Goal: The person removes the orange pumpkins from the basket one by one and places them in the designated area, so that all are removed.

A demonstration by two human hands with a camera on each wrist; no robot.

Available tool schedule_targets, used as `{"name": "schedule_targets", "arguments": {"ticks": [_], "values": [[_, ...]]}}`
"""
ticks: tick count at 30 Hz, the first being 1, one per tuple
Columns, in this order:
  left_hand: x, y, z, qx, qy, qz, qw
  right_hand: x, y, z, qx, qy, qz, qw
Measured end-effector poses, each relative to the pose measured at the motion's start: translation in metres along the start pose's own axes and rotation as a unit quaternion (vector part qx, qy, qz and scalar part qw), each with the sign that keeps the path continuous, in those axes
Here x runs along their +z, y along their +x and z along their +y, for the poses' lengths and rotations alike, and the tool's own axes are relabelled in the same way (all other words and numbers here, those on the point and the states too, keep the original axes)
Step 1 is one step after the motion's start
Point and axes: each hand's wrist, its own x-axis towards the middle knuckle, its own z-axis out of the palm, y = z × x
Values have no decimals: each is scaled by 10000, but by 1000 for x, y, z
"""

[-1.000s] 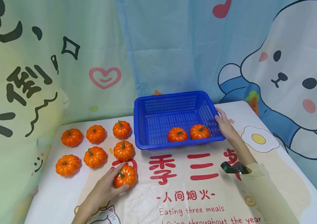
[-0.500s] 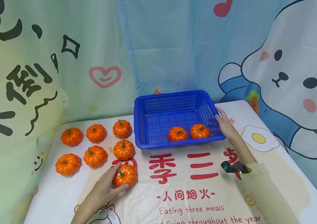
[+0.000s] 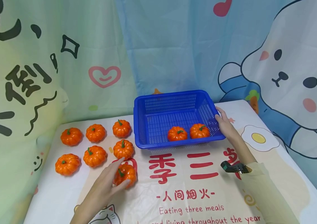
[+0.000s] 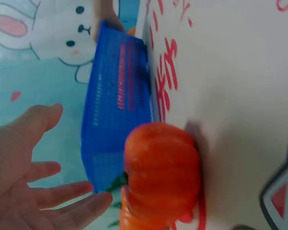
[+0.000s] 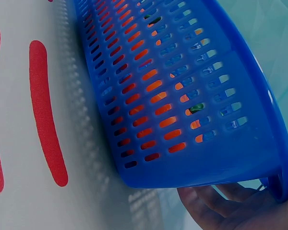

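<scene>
My left hand (image 3: 106,183) is at a small orange pumpkin (image 3: 126,175) with a green stem, near the table's front left. Its fingers are spread, and in the left wrist view the hand (image 4: 43,191) stands apart from the pumpkin (image 4: 163,167). At the back, my right hand (image 3: 227,124) grips the right end of a blue plastic basket (image 3: 164,147). The right wrist view has the hand (image 5: 245,211) at the rim, fingers beneath it. Two pumpkins, a left one (image 3: 177,134) and a right one (image 3: 200,131), lie in the basket along its near side.
Several more pumpkins stand left of the basket in rough rows, among them a back one (image 3: 121,128), one nearer (image 3: 123,150) and one at the far left (image 3: 68,164). The printed tablecloth (image 3: 189,183) covers the table. A printed curtain (image 3: 164,56) hangs directly behind.
The left hand's fingers and thumb have spread away from the pumpkin they were holding; the pumpkin stays in place. The right hand and basket look unmoved.
</scene>
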Motion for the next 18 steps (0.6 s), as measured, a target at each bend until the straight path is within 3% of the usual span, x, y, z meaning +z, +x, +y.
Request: {"name": "schedule_targets", "arguments": {"ticks": [8,18], "values": [[-1,7,19,130,-233,-411,9988,0,-1,1,-36,48,2,10000],[-8,24,43,962,-252,-949,9905,1,-1,0,-48,94,-13,9999]]}}
